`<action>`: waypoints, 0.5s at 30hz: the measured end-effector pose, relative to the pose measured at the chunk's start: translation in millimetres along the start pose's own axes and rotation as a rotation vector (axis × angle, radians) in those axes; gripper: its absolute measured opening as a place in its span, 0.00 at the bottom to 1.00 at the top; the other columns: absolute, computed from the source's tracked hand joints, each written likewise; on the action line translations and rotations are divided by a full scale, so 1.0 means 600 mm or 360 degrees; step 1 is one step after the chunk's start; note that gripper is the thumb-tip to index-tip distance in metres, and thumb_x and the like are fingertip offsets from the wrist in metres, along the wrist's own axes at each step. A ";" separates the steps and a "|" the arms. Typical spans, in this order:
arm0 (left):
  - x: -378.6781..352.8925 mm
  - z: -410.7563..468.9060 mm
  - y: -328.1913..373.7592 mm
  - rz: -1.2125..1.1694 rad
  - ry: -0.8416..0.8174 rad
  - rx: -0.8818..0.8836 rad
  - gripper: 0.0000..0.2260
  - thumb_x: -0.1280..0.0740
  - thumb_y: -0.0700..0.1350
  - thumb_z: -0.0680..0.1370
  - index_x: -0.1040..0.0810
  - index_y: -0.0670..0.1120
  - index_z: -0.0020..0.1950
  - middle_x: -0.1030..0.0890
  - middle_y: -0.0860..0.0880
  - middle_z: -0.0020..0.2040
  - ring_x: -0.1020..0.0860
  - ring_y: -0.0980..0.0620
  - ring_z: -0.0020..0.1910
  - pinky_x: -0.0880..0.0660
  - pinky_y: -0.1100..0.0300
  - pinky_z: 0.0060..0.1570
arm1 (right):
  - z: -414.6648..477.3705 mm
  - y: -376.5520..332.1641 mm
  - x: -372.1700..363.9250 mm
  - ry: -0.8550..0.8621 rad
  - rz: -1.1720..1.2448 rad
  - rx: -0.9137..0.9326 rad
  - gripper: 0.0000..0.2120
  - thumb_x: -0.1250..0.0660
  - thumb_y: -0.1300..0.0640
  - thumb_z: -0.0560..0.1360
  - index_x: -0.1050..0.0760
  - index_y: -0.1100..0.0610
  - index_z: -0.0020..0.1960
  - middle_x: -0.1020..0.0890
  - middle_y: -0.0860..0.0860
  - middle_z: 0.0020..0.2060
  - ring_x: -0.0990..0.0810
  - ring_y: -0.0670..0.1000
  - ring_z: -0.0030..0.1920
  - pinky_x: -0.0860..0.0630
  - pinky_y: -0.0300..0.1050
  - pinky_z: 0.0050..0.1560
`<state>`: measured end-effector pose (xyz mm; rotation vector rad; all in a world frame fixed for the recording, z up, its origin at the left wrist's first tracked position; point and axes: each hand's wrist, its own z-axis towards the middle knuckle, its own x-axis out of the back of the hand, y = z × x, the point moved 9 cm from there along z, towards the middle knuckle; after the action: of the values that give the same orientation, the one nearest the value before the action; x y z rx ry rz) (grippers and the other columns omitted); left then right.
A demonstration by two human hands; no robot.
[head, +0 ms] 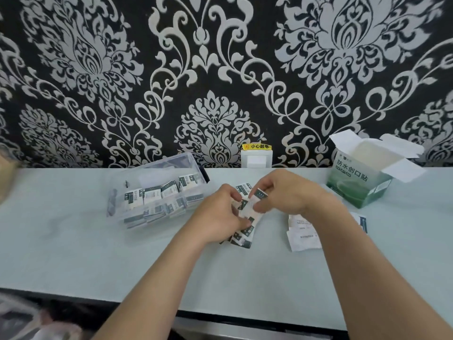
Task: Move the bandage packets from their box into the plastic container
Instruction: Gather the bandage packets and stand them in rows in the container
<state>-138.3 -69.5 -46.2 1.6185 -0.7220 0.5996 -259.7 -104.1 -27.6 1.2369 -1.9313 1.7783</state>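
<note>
White-and-green bandage packets (pixel 248 210) sit pinched between left hand (pixel 218 214) and right hand (pixel 289 192).

Clear glossy plastic container (pixel 157 168); matt cardboard box (pixel 362 177); paper packets (pixel 245 217); smooth matt table (pixel 73 241); textured wallpaper (pixel 220 69).

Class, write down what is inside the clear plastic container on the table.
The clear plastic container holds many bandage packets, white with dark ends, packed in rows. Its floor beneath them is covered, so their number cannot be counted.
</note>
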 end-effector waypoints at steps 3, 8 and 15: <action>0.005 0.002 -0.002 -0.0216 -0.0018 -0.0060 0.09 0.25 0.43 0.72 0.24 0.45 0.39 0.28 0.53 0.30 0.30 0.53 0.29 0.35 0.61 0.34 | -0.003 0.008 0.013 0.0027 0.0260 0.0006 0.05 0.26 0.63 0.70 0.17 0.58 0.46 0.23 0.47 0.28 0.28 0.45 0.29 0.34 0.36 0.31; 0.030 -0.004 -0.004 -0.0594 0.0186 -0.0094 0.08 0.29 0.41 0.76 0.23 0.44 0.37 0.24 0.49 0.32 0.29 0.55 0.28 0.33 0.61 0.32 | -0.001 0.018 0.037 0.0269 0.0971 0.0009 0.07 0.30 0.54 0.75 0.19 0.58 0.47 0.20 0.50 0.34 0.25 0.44 0.33 0.33 0.36 0.34; 0.097 -0.039 0.022 -0.0948 0.0578 -0.0320 0.03 0.33 0.40 0.79 0.21 0.45 0.46 0.25 0.52 0.25 0.33 0.54 0.23 0.32 0.64 0.27 | 0.042 0.021 0.016 0.0523 0.0123 -0.0062 0.13 0.31 0.52 0.74 0.24 0.51 0.58 0.21 0.51 0.50 0.23 0.53 0.50 0.25 0.48 0.52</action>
<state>-108.7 -55.4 9.0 1.3909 -0.0163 0.3523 -265.4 -132.2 -35.9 0.8057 -1.8336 1.8362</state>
